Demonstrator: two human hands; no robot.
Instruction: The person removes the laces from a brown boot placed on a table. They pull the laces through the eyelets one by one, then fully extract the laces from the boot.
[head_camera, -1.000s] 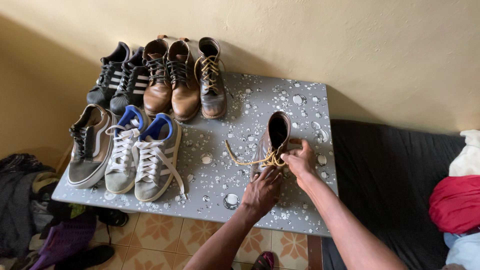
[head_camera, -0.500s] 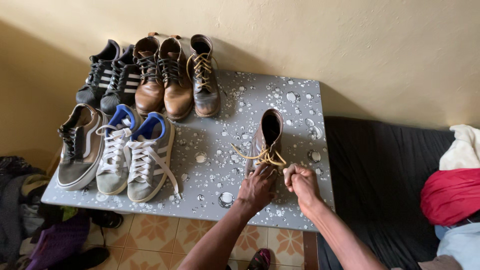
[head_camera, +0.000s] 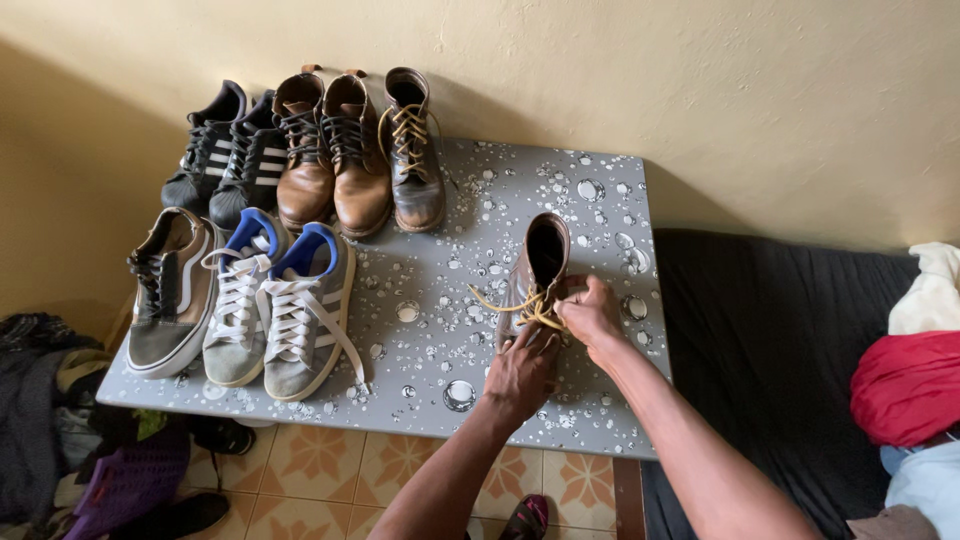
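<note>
Presently, a brown boot (head_camera: 540, 270) is kept upright toward three o'clock on the grey worktop (head_camera: 600, 420). Its toe is covered by the left hand (head_camera: 522, 372), closed grip pressed onto the leather, while its yellow laces (head_camera: 515, 305) are pinched by the right hand (head_camera: 592, 315). At nine o'clock, grey sneakers (head_camera: 270, 310) are lined up, well apart.

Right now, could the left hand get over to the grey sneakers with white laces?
Probably yes: the left hand rests on the brown boot, and only bare table lies between it and the grey sneakers.
</note>
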